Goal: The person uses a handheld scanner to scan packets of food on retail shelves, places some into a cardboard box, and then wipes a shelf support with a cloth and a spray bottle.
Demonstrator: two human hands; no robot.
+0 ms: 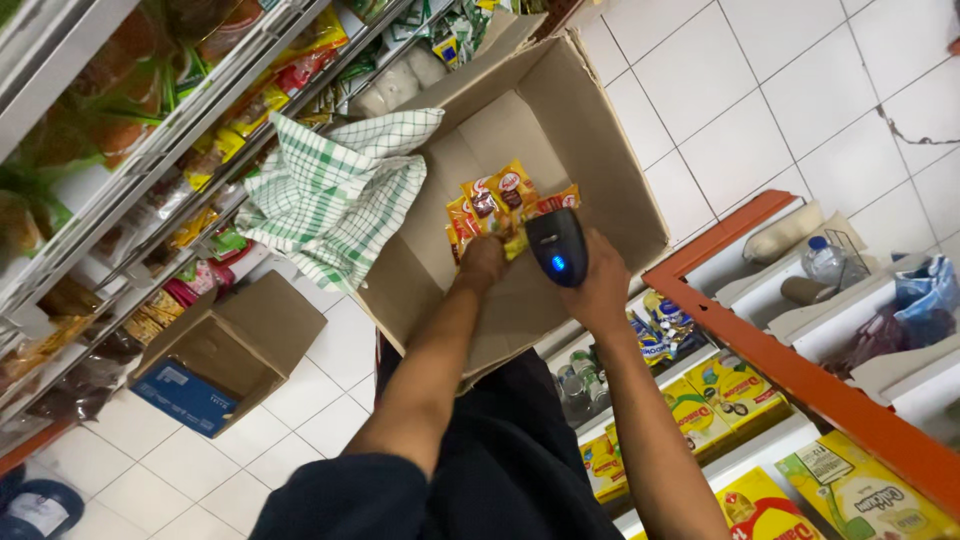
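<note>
- Dark sleeve and dark trousers fill the bottom of your view; both your forearms reach up from there into the box.
- Your right hand (pixel 600 290) is wrapped around a black handheld scanner (pixel 556 245), blue light lit on its back, head aimed at the packets.
- Your left hand (pixel 483 262) is closed on a bunch of yellow-and-red snack packets (pixel 497 205), gripping them at their lower end. The scanner sits just beside the packets, to their right.
- Packets and both hands are inside the big open cardboard box (pixel 600 150); box is tilted toward you, flaps open.
- Green-and-white checked cloth (pixel 335 190) hangs over the box's left wall, partly draped outside it.
- Smaller open cardboard box (pixel 230 345) with a blue side sits on the white tiled floor (pixel 800 90), left of your arm, near the shelf base.
- Left side: metal shelf rack (pixel 150 150) packed with bagged goods in yellow, red and green.
- Right side: orange-framed shelf (pixel 800 380) with yellow cartons (pixel 740 385) on the lower tiers, small bottles (pixel 575 385) close to your right forearm, one clear bottle (pixel 825 260) and blue bags (pixel 925 295) further right.
</note>
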